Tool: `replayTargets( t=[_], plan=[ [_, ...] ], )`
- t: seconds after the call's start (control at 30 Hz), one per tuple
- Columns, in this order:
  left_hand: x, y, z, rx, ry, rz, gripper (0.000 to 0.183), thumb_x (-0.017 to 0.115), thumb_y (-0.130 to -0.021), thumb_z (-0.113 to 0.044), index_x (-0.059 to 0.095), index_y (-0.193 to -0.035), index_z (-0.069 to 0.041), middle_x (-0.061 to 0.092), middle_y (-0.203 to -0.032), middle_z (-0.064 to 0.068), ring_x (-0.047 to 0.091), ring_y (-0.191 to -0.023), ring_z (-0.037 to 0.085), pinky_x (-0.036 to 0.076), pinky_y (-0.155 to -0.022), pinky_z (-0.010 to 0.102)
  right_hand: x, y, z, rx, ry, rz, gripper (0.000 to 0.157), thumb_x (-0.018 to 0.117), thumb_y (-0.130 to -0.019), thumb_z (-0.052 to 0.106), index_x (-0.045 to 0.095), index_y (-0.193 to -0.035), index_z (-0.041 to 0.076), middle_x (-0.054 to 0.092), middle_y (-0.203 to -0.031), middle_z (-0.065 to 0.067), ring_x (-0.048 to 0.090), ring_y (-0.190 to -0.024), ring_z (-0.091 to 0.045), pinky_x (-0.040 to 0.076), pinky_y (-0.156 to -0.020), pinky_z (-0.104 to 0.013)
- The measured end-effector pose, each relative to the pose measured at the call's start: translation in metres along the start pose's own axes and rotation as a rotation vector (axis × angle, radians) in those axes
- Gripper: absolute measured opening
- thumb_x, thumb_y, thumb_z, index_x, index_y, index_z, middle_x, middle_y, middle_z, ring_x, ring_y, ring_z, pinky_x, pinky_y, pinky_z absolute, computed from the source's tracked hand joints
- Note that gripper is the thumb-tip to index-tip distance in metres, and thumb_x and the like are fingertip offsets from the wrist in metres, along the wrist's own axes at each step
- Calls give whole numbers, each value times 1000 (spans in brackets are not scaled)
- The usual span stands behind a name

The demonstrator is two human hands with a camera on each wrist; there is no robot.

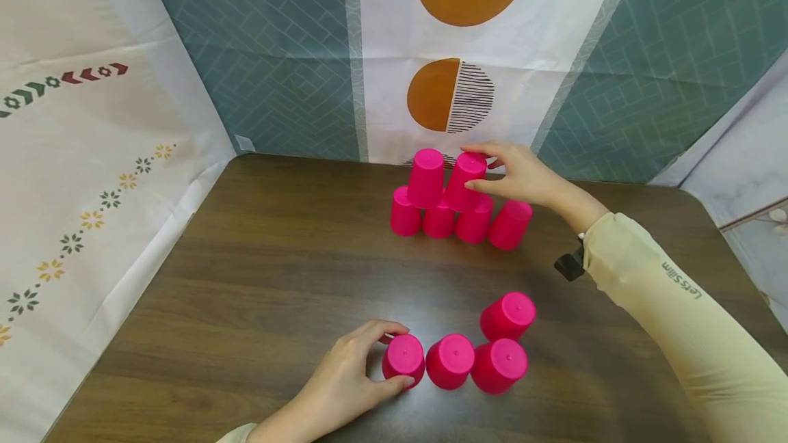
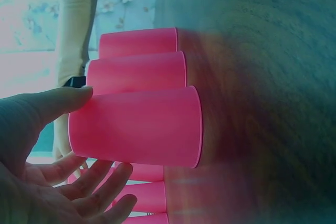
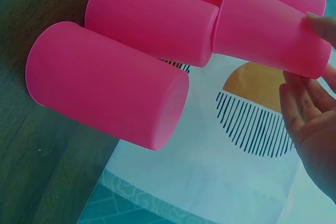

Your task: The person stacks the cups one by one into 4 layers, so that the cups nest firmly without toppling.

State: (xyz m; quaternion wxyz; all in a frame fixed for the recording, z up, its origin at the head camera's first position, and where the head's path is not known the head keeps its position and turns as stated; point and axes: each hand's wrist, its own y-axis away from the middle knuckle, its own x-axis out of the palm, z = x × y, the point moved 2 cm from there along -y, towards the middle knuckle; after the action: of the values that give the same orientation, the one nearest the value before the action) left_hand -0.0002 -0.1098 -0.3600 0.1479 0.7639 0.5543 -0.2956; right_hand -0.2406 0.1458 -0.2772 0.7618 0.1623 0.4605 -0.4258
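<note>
Pink upside-down cups stand in two groups on the table. At the front, my left hand [image 1: 347, 371] holds the leftmost cup [image 1: 403, 355], thumb on its near side and fingers on the far side. A second cup [image 1: 450, 361] stands just right of it. At the back, my right hand [image 1: 520, 173] grips an upper cup [image 1: 466, 181] near its base, thumb and fingers on opposite sides. This cup sits on the lower row beside another upper cup [image 1: 426, 178]. In the right wrist view its rim overlaps the lower cup [image 3: 152, 22].
The lower back row has several cups, with a rightmost cup [image 1: 510, 225] uncovered. Two more cups stand at the front right, one nearer [image 1: 499, 366] and one farther cup [image 1: 507, 316]. Behind the wooden table [image 1: 277, 258] hangs a patterned cloth [image 1: 295, 87].
</note>
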Motion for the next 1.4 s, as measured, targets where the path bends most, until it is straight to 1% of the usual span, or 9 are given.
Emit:
replayTargets(
  t=[0.1, 0.27, 0.53, 0.67, 0.87, 1.0, 1.07, 1.2, 1.4],
  plan=[
    [1, -1, 0, -10, -3, 16, 48, 80, -72, -25, 58, -114, -23, 58, -106, -17, 58, -94, 3, 51, -80, 30, -1, 3, -1, -18, -4, -9, 67, 75, -78, 20, 46, -137, 8, 54, -128, -8, 52, -111, -24, 45, -93, -43],
    [1, -5, 1, 14, 49, 19, 44, 80, -73, -23, 60, -112, -20, 61, -102, -16, 58, -93, 4, 51, -82, 31, -3, 15, -7, -15, -1, -54, 69, 75, -79, 20, 43, -138, 8, 49, -134, -10, 48, -116, -28, 39, -98, -48],
    [-5, -9, -1, 28, 64, 28, 42, 80, -73, -24, 61, -110, -21, 61, -101, -18, 58, -93, 4, 52, -81, 33, -2, 49, -12, -8, -1, -137, 71, 75, -79, 18, 40, -139, 7, 49, -134, -13, 49, -116, -31, 39, -97, -51],
    [-11, -11, -1, 25, 56, 28, 43, 80, -73, -27, 61, -111, -21, 61, -100, -18, 59, -92, 3, 52, -81, 34, 1, 67, -8, -41, 11, -161, 70, 75, -79, 15, 40, -139, 6, 51, -133, -11, 52, -115, -27, 41, -95, -46],
    [-24, -15, -3, 36, 43, -56, 45, 82, -72, -25, 61, -112, -21, 62, -98, -19, 59, -91, 1, 52, -80, 31, 11, 93, 0, -88, 19, -185, 70, 79, -74, 15, 46, -135, 9, 55, -128, -7, 56, -109, -21, 46, -89, -36],
    [-32, -20, -7, 16, 51, -112, 49, 83, -69, -23, 61, -113, -24, 62, -99, -21, 60, -90, -1, 51, -80, 28, 25, 113, 4, -106, -9, -126, 70, 81, -72, 20, 48, -133, 11, 56, -127, -1, 56, -108, -14, 47, -88, -32],
    [-35, -25, -10, 26, 54, -129, 51, 84, -68, -23, 61, -114, -24, 62, -99, -21, 60, -90, -1, 51, -80, 27, 32, 123, 6, -107, -25, -83, 70, 81, -72, 24, 48, -133, 13, 56, -126, 2, 56, -109, -12, 48, -89, -33],
    [-43, -44, -20, 104, 58, -134, 52, 83, -69, -26, 61, -115, -22, 62, -102, -18, 60, -90, 1, 51, -79, 27, 42, 142, 10, -93, -47, 2, 67, 78, -75, 32, 48, -133, 18, 55, -125, 7, 56, -109, -12, 49, -87, -38],
    [-52, -94, -44, 235, 108, -101, 51, 82, -71, -23, 61, -117, -17, 64, -107, -10, 62, -94, 5, 51, -82, 26, 45, 163, 11, -55, -11, 125, 57, 68, -80, 46, 52, -130, 23, 55, -126, 9, 54, -114, -14, 49, -88, -42]
  ],
)
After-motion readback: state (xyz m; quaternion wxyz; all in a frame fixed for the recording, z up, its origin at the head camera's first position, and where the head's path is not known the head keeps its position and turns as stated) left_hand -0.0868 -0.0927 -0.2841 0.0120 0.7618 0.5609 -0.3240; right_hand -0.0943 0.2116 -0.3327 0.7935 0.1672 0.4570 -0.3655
